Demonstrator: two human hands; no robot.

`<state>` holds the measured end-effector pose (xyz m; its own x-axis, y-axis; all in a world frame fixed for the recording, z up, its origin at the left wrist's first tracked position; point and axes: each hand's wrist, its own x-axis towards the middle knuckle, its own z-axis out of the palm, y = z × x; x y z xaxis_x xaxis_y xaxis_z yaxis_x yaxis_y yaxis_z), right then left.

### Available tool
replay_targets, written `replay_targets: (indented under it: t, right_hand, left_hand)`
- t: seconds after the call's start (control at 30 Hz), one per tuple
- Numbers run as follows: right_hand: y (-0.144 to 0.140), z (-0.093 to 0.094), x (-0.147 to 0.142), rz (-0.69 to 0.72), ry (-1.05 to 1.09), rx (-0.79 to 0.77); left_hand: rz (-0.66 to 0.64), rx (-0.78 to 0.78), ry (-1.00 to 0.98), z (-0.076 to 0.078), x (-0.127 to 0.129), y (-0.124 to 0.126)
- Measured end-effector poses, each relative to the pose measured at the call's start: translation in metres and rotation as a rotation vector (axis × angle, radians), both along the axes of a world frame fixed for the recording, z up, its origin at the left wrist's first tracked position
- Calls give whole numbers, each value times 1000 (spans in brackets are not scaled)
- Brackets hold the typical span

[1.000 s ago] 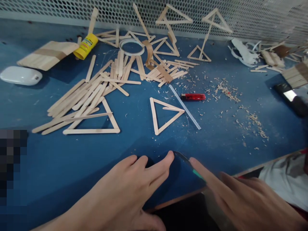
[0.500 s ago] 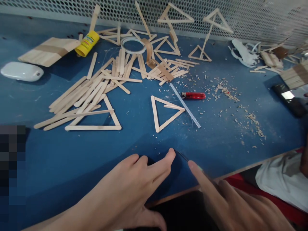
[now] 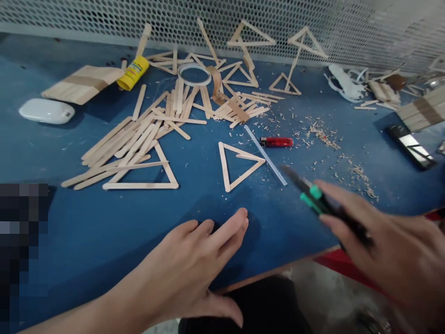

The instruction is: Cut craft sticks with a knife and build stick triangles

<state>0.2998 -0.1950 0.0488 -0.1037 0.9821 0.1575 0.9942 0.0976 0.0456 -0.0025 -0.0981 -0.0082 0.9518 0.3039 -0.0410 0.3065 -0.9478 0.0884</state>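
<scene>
At lower centre, the left hand (image 3: 194, 260) lies flat, fingers spread on the blue table (image 3: 104, 232), holding nothing. At right, the right hand (image 3: 389, 250) grips a black-and-green cutter (image 3: 314, 197), raised beside the stick triangle (image 3: 239, 164).

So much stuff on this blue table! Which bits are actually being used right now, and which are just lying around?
In use:
- black cutter with green slider, held in the right hand
- left hand, flat on the blue table
- small wooden stick triangle, nearest the hands

Lying about:
- red lighter
- clear glue stick
- yellow glue tube
- loose wooden sticks
- white tape ring
</scene>
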Motion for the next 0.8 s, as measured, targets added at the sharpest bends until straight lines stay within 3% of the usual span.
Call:
replay_targets:
  t: [0.07,0.13,0.23,0.3,0.37,0.47,0.6,0.8]
  right_hand:
    - [29,0,13,-108,-221,74]
    - [60,-6,24,-199,-273,88]
    - [95,-18,32,-151,-241,145]
    - [102,-21,27,9,-141,212]
    - [98,-20,14,257,-7,216]
    - [85,-24,-11,618,122,14]
    - [83,-40,-33,706,140,-138]
    - [95,-48,-38,769,71,-164]
  left_hand:
    - [9,22,-30,1,0,-1]
    - [16,34,-59,2,1,-1]
    - [25,50,-80,2,3,-2]
    - [17,61,-88,3,3,-2]
    - [10,70,-100,4,4,-2]
    - [11,77,-123,5,4,-1]
    - [27,59,-151,3,4,0]
    - [48,52,-143,3,3,0]
